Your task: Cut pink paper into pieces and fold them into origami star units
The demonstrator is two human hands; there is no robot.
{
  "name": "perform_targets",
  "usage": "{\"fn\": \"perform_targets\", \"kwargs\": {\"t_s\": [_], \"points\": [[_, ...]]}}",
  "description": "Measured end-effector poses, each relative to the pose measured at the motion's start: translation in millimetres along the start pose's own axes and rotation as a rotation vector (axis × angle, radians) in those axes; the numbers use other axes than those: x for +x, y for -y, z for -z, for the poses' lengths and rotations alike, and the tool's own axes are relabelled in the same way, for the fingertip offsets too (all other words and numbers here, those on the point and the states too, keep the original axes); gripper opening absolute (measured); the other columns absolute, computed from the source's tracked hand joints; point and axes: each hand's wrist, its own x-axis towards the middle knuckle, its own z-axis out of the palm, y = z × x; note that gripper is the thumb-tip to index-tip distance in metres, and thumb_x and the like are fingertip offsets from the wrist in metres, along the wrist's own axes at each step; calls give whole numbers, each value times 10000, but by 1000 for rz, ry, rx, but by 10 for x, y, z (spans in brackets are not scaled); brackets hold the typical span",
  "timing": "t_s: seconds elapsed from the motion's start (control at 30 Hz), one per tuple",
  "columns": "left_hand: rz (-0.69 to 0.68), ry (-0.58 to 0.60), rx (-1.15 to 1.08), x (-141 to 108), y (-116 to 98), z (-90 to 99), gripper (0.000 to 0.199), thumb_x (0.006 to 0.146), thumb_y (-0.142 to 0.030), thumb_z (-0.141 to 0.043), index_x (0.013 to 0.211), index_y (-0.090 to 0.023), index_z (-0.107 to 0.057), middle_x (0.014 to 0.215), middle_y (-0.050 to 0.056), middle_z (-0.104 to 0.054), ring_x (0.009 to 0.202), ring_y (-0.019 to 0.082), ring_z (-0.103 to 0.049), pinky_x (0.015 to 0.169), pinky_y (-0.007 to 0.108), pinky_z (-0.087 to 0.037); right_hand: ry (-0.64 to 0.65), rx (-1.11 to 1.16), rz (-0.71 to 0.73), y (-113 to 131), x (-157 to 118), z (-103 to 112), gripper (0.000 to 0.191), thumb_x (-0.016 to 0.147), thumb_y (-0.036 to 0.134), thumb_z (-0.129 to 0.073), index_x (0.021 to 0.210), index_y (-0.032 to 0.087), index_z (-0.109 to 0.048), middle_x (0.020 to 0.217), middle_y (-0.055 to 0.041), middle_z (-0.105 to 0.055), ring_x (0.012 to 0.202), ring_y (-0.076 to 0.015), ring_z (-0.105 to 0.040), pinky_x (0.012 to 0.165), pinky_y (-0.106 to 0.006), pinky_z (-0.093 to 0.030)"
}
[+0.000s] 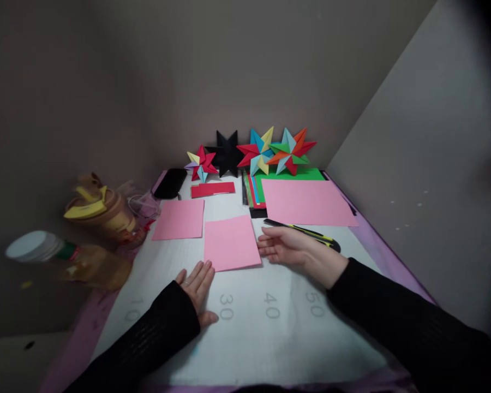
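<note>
A pink paper square (231, 244) lies on the white mat (245, 338) between my two hands. My left hand (199, 289) rests flat at its lower left corner, fingers extended and thumb out to the side. At the square's right edge is my right hand (284, 246), turned on its side with the fingers stretched out and nothing in them. Just beyond that hand lies a black and yellow utility knife (331, 242), partly covered by the hand and wrist. A second pink square (179, 220) sits further left, apart from the first.
Behind are a large pink sheet (309, 203) on green paper (316, 174), a red strip (213, 189) and a dark phone (171, 183). Folded paper stars (227, 154) stand against the wall. On the left are a bottle (94, 266) and a brown container (106, 215) with yellow scraps.
</note>
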Motion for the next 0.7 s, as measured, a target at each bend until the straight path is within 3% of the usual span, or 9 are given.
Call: {"fn": "perform_targets", "kwargs": {"t_s": [0.07, 0.13, 0.27, 0.37, 0.43, 0.5, 0.57, 0.63, 0.7], "points": [[-1, 22, -23, -9, -12, 45, 927, 748, -683, -443, 1435, -116, -188, 1475, 124, -91, 1379, 286, -167, 1057, 523, -239, 14, -186, -2, -37, 86, -37, 175, 795, 301, -600, 732, 142, -565, 573, -8, -567, 429, -71, -454, 375, -169, -324], [-8, 24, -53, -34, -17, 68, 921, 752, -657, -470, 1434, -107, -189, 1478, 125, -90, 1380, 286, -158, 1057, 533, -238, -36, -444, 91, -130, 168, -86, 177, 723, 270, -651, 635, 152, -553, 435, 40, -471, 357, -56, -336, 342, -182, -214], [84, -28, -164, -82, 79, 77, 760, 757, -516, -563, 1363, -93, -390, 1439, 171, -291, 1333, 335, -288, 1032, 588, -249, -117, -705, 469, -286, 213, -159, 97, 635, 201, -643, 597, 140, -577, 474, 45, -488, 431, -71, -379, 420, -208, -246], [242, -343, -399, 13, 250, 112, 679, 762, -431, -571, 1310, -48, -451, 1417, 237, -324, 1298, 364, -345, 1012, 574, -296, -84, -730, 636, -244, 139, -173, 116, 661, 230, -607, 602, 139, -566, 542, 38, -509, 488, -83, -411, 462, -214, -267], [221, -609, -702, 175, 359, 175, 842, 690, -476, -642, 1362, -50, -365, 1429, 253, -304, 1300, 354, -346, 993, 492, -368, -84, -769, 710, -151, 86, -184, 150, 670, 243, -600, 573, 144, -541, 528, 34, -498, 496, -90, -423, 470, -216, -281], [133, -589, -1143, 384, 430, 259, 836, 597, -530, -709, 1274, -97, -481, 1240, 228, -560, 1108, 349, -558, 832, 431, -494, -112, -779, 796, -47, 69, -200, 150, 677, 263, -604, 594, 147, -557, 557, 17, -538, 534, -112, -473, 502, -225, -334], [68, -526, -1429, 588, 455, 333, 629, 626, -539, -691, 1072, -101, -620, 948, 155, -704, 891, 284, -659, 749, 368, -514, -166, -768, 910, 33, 108, -203, 146, 698, 293, -603, 691, 147, -612, 646, -9, -604, 602, -140, -526, 559, -247, -391], [79, -594, -1528, 744, 448, 364, 455, 615, -490, -718, 876, -119, -674, 745, 81, -711, 740, 214, -662, 691, 302, -504, -247, -794, 999, 61, 202, -173, 182, 717, 320, -600, 770, 152, -647, 704, -24, -635, 634, -155, -544, 588, -266, -413], [99, -646, -1546, 839, 425, 347, 372, 574, -429, -754, 785, -130, -685, 680, 50, -696, 661, 177, -638, 644, 266, -489, -281, -857, 1031, 30, 330, -111, 185, 735, 314, -583, 788, 155, -662, 708, -29, -640, 639, -161, -547, 594, -272, -415]]}}
